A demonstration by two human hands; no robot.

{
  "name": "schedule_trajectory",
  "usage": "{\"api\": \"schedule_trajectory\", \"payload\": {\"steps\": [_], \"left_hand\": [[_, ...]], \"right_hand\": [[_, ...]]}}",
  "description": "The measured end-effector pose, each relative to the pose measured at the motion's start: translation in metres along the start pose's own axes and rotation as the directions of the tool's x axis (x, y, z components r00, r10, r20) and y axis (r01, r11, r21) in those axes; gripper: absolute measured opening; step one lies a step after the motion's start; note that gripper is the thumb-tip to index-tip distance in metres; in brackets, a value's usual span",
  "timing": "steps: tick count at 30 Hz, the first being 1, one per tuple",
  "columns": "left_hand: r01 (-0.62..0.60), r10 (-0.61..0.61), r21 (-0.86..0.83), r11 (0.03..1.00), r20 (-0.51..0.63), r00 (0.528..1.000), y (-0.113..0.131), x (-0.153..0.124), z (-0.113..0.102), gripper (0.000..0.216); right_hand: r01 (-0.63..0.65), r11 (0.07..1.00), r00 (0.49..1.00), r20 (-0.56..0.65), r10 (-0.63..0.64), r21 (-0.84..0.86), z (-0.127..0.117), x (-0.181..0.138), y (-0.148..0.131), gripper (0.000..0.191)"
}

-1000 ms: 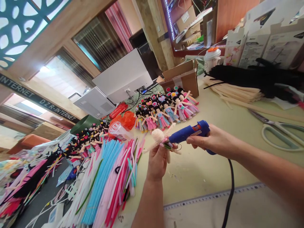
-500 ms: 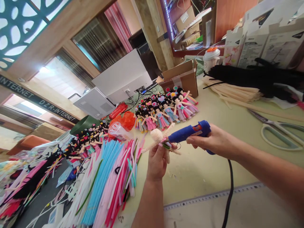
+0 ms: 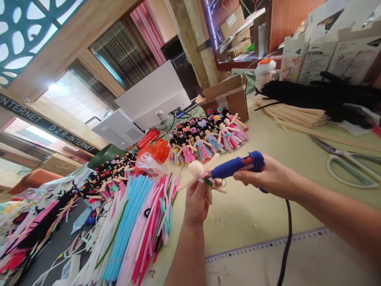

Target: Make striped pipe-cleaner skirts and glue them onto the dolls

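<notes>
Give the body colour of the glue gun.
Blue, with a patch of orange-red on the side. The glue gun shows best in the head view.

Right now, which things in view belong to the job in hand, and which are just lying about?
Belong to the job:
- pale doll, in the left hand
- blue glue gun, in the right hand
- probably pipe cleaners

Seemingly lying about:
- orange-lidded cup
- cardboard box
- monitor

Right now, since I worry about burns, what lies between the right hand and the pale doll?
In the head view, the blue glue gun reaches from the right hand to the pale doll.
</notes>
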State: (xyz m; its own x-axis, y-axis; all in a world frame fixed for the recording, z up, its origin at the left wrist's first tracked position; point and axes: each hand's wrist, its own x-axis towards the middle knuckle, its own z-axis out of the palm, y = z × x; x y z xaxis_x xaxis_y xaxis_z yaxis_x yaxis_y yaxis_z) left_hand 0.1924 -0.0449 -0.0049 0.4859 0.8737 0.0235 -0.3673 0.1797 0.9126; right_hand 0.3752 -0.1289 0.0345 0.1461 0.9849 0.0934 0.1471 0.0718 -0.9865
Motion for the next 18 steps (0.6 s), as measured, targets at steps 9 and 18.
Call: {"api": "schedule_trajectory", "payload": {"steps": [9, 18], "left_hand": [[0.000, 0.000, -0.002, 1.000, 0.013, 1.000, -0.0012, 0.0005, -0.0017, 0.039], [-0.007, 0.006, 0.013, 1.000, 0.052, 0.999, -0.0025, 0.0007, -0.0042, 0.039]], "right_hand": [[0.001, 1.000, 1.000, -0.001, -0.001, 0.007, 0.0007, 0.0015, -0.0010, 0.026], [-0.026, 0.999, 0.999, -0.035, 0.026, 0.023, 0.0020, 0.0000, -0.0031, 0.026]]}}
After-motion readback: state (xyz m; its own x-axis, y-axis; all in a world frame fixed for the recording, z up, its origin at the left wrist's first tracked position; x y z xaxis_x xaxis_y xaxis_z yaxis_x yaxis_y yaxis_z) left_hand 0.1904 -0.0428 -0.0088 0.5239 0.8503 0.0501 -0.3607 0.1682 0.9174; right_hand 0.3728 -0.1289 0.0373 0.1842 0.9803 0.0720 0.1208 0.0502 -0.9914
